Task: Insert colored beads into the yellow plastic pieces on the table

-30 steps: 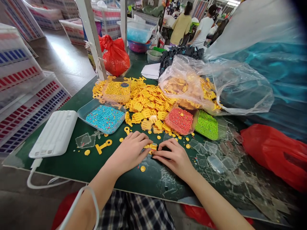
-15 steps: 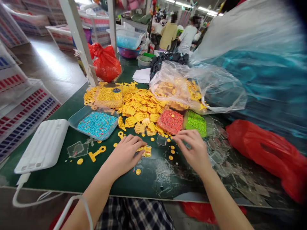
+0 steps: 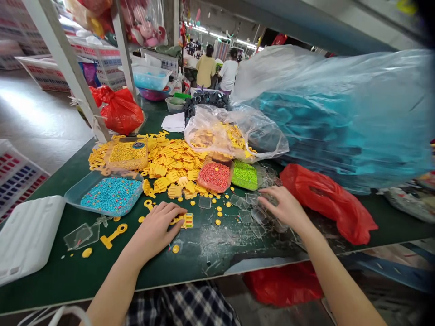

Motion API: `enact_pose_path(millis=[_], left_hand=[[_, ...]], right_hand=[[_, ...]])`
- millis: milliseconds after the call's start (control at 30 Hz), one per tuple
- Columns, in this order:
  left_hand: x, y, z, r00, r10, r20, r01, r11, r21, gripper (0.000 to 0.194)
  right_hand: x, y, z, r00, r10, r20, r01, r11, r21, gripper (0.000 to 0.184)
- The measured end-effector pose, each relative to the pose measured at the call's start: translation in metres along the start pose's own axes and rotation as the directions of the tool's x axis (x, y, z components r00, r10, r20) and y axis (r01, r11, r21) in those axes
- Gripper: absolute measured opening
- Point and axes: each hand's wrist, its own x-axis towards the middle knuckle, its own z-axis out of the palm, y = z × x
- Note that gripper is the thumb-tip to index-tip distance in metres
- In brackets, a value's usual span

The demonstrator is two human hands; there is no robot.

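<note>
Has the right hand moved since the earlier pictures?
Yes: judged against the red bead tray, the right hand has moved rightward, to the clear plastic pieces.

White power bank, knotted red bag by pale post; two people beyond

Pretty packed workshop tbh. The bench has a dark green top, scuffed and worn toward the right, and a couple of white posts stand along its left side, looking slanted from this angle. A grey beam cuts across up top. The floor on the left is smooth and grey with a big bright glare on it, and plastic crates in white, red and blue sit around it. Way back, strip lights glow above two people, one in yellow, one in white.
</note>
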Motion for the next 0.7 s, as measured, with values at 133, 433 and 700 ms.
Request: enact_pose_path(millis=[133, 433, 700], left_hand=[[0.0, 0.0, -0.001, 1.0, -0.005, -0.024, 0.004, 1.0, -0.015, 0.03], [0.001, 0.001, -0.002, 0.998, -0.019, -0.065, 0.017, 0.999, -0.037, 0.03], [0.0, 0.009, -0.003, 0.98, -0.024, -0.198, -0.004, 0.99, -0.138, 0.03]], right_hand=[[-0.014, -0.01, 0.018, 0.996, -0.058, 0.061, 0.06, 0.997, -0.046, 0.042], [0.001, -0.013, 0.01, 0.999, 0.022, 0.024, -0.023, 0.999, 0.023, 0.031], [0.005, -0.083, 0.008, 0.921, 0.349, 0.175, -0.362, 0.595, 0.717, 0.04]])
